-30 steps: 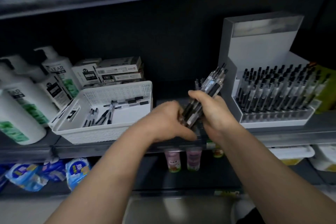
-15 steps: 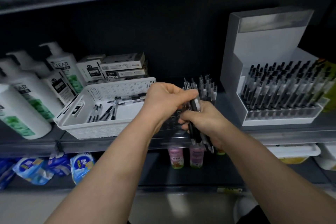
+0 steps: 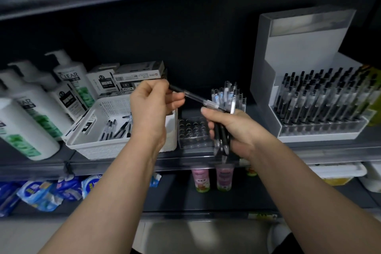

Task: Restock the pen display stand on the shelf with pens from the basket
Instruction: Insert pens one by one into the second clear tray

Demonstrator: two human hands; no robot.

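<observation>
Now the left hand [image 3: 150,107] has drawn one pen [image 3: 193,97] from the bundle [image 3: 223,121].

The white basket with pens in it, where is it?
The white basket sits on the shelf, left of the clear pen stand, beside the shampoo bottles.

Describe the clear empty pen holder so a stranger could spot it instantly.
On the middle shelf, look between the white basket and the tall white pen display stand. The clear holder sits there behind the hands, low and transparent, its grid of round holes empty.
</observation>
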